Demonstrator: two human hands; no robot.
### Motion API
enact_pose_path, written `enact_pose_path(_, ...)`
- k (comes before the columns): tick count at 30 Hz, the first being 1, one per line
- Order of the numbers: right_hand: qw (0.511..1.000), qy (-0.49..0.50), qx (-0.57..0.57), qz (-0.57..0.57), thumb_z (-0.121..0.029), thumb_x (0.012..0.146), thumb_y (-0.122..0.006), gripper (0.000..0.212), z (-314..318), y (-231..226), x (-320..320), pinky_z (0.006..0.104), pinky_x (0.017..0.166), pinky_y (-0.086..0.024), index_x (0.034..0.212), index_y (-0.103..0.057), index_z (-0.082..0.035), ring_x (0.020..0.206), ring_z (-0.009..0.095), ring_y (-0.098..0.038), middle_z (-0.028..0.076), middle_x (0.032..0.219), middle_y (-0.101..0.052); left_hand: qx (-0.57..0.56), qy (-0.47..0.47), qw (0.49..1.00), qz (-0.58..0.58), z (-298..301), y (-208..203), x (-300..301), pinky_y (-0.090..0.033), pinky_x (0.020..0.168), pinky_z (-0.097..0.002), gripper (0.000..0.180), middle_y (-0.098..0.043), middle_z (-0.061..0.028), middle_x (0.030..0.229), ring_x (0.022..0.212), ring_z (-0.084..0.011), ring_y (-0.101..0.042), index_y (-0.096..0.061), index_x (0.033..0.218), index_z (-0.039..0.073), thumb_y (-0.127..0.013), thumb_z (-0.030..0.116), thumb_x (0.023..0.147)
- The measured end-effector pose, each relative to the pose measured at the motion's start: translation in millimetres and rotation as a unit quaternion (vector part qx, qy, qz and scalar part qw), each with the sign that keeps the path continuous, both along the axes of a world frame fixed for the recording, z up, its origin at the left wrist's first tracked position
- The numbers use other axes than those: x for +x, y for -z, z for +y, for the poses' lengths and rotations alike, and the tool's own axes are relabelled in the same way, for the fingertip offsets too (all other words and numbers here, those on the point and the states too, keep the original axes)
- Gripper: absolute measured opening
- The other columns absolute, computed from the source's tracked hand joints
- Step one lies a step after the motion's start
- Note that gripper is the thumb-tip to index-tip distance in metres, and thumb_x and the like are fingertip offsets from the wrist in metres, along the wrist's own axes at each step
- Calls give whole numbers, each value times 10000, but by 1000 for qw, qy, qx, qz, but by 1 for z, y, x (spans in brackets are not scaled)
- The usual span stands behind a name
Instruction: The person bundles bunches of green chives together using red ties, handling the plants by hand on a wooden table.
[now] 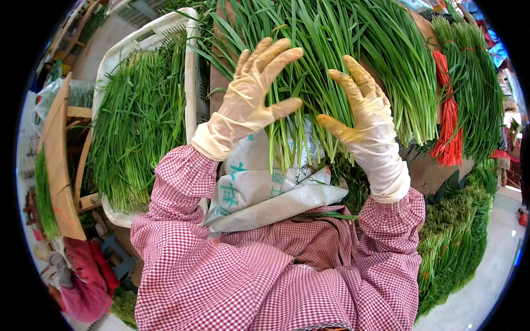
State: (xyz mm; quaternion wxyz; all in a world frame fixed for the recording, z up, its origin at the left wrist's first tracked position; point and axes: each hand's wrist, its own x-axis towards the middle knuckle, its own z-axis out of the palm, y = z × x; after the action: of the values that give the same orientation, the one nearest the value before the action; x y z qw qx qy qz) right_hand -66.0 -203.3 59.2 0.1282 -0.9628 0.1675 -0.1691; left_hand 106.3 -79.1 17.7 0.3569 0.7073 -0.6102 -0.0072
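Note:
My left hand (248, 94) and my right hand (369, 113), both in pale yellowish gloves, are raised with fingers spread. Between and below them lies a loose spread of garlic chives (312, 83), its pale stem ends toward me. Neither hand grips the leaves; whether the fingertips touch them I cannot tell. More chives (406, 83) lie thickly to the right of my right hand. Beneath the stem ends, a white woven sack (259, 193) covers the table's near edge and my lap.
At left stands a white plastic crate (190, 77) full of chives. A hank of red ties (446, 110) hangs at right beside chive bundles (469, 77); more bundles (455, 237) are stacked below. A wooden board (55, 154) stands far left, near a person in pink (85, 292).

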Motion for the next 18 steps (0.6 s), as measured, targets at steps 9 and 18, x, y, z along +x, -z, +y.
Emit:
enact_pose_path(9, 1000, -3, 23, 12, -145, 702, -649, 566, -13, 27, 4, 402, 994, -289, 1229, -444, -137, 1218, 237, -369, 72, 1332, -379, -9, 25, 999, 45, 2, 27, 28, -139, 1069, -408, 595, -330, -66, 1369, 1304, -241, -239, -352, 1322, 165, -584, 263, 783)
enact_pose_path(18, 1000, -1, 10, -20, -199, 711, -685, 474, -11, 4, -3, 382, 937, -357, 1154, -527, -139, 1091, 276, -477, 72, 1220, -490, -35, 11, 999, -29, -3, 11, 38, -166, 1060, -371, 495, -349, -55, 1362, 1294, -217, -270, -370, 1309, 138, -494, 322, 866)
